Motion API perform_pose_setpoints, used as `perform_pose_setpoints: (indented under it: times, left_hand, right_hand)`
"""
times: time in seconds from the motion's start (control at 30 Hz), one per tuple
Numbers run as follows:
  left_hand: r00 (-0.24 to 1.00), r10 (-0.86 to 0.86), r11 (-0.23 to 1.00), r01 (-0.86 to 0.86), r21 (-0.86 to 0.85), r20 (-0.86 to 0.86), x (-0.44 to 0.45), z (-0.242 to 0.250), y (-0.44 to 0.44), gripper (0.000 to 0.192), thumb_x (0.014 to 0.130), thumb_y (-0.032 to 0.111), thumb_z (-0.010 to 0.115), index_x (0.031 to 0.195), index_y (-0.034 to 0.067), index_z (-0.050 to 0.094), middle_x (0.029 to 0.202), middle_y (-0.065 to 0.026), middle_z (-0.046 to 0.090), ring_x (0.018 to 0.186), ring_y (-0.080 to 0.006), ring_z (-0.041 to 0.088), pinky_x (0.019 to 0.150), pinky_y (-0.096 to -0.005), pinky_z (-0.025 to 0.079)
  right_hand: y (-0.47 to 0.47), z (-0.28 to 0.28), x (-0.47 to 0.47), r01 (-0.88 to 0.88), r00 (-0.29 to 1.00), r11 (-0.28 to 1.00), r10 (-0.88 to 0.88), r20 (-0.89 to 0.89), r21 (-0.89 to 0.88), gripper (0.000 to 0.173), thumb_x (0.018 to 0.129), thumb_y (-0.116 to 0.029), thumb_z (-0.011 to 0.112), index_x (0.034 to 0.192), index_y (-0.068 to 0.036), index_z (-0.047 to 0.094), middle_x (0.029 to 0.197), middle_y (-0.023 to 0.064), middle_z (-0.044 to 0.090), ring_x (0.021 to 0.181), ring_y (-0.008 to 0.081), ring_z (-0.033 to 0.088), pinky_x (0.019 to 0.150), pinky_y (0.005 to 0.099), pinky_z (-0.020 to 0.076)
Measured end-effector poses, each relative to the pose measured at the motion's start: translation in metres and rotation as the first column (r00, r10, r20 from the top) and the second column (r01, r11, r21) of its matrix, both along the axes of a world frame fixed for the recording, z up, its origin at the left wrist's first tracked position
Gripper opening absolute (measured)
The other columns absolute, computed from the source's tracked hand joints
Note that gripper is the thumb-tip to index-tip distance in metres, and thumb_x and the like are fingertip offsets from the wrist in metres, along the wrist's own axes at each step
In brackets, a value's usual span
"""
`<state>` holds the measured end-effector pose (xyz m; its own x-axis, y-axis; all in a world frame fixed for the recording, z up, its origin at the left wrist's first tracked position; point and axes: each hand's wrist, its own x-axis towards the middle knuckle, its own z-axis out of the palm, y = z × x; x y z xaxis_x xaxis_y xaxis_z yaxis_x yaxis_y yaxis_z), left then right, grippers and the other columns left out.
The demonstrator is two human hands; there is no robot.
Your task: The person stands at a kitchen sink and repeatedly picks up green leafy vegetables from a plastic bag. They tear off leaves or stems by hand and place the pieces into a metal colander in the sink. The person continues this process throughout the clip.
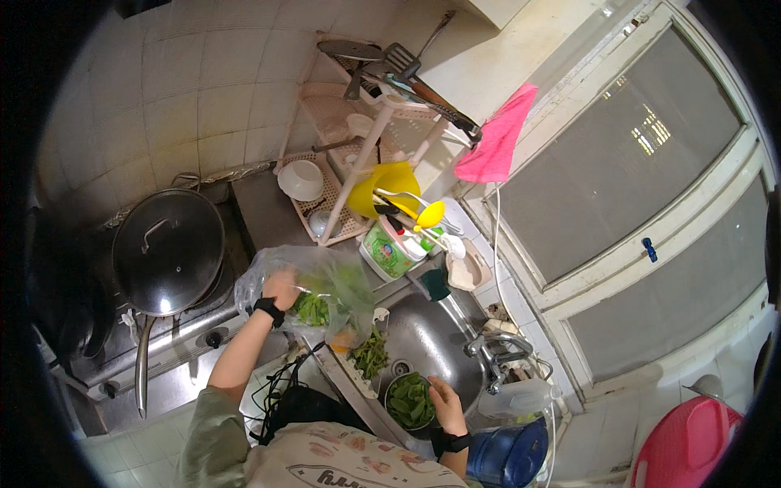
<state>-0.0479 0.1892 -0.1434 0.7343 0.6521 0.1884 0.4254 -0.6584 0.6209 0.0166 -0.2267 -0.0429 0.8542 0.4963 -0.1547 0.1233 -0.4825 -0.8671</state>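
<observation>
My left hand is at a clear plastic bag of leafy greens above the counter. Its fingers are blurred behind the plastic, so their grip is hidden. My right hand is at the right rim of a round metal bowl in the sink. Green leaves fill that bowl. Its fingertips come close to the leaves; whether they grip the rim is unclear. Stems and loose greens lie beside the bowl, at the sink's left edge. Something orange shows under the bag.
A lidded pan stands on the stove, its handle reaching toward me. A steel sink has a faucet at right. Behind are a pink rack, a yellow utensil holder and a green-white tub. A blue bucket stands at lower right.
</observation>
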Motion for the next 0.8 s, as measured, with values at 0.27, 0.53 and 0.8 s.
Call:
perform_pose_setpoints:
  times: [0.27, 0.53, 0.8]
  left_hand:
    - [0.978, -0.112, 0.993, 0.103, -0.058, -0.178, -0.029, 0.041, -0.012, 0.024, 0.082, 0.017, 0.049, 0.096, -0.002, 0.051, 0.079, -0.0243, 0.059, 0.077, -0.0398, 0.056, 0.069, -0.0467, 0.045]
    - [0.773, -0.507, 0.861, 0.441, -0.253, -0.381, -0.079, 0.125, -0.031, 0.037, 0.084, 0.034, 0.046, 0.086, -0.001, 0.057, 0.080, -0.0211, 0.059, 0.078, -0.0365, 0.057, 0.069, -0.0425, 0.044]
    - [0.637, -0.610, 0.088, 0.646, -0.758, 0.472, -0.010, 0.222, -0.083, 0.033, 0.092, 0.028, 0.030, 0.091, 0.004, 0.052, 0.058, 0.0009, 0.046, 0.044, -0.0065, 0.038, 0.043, -0.0195, 0.033]
  right_hand:
    - [0.000, -0.011, 0.005, 0.012, 1.000, 0.998, -0.011, -0.013, 0.060, 0.033, 0.086, -0.019, 0.053, 0.114, -0.003, 0.052, 0.105, 0.0113, 0.057, 0.095, 0.0177, 0.053, 0.082, 0.0284, 0.0406]
    - [0.017, -0.006, 0.002, -0.038, 0.997, 0.986, 0.048, -0.057, 0.164, 0.031, 0.087, -0.020, 0.050, 0.112, -0.001, 0.052, 0.107, 0.0116, 0.056, 0.099, 0.0190, 0.053, 0.084, 0.0291, 0.0407]
    - [0.079, 0.076, 0.041, -0.172, 0.964, 0.882, 0.060, 0.258, 0.438, 0.022, 0.089, -0.013, 0.044, 0.105, 0.001, 0.053, 0.089, 0.0040, 0.058, 0.080, 0.0108, 0.053, 0.070, 0.0231, 0.0424]
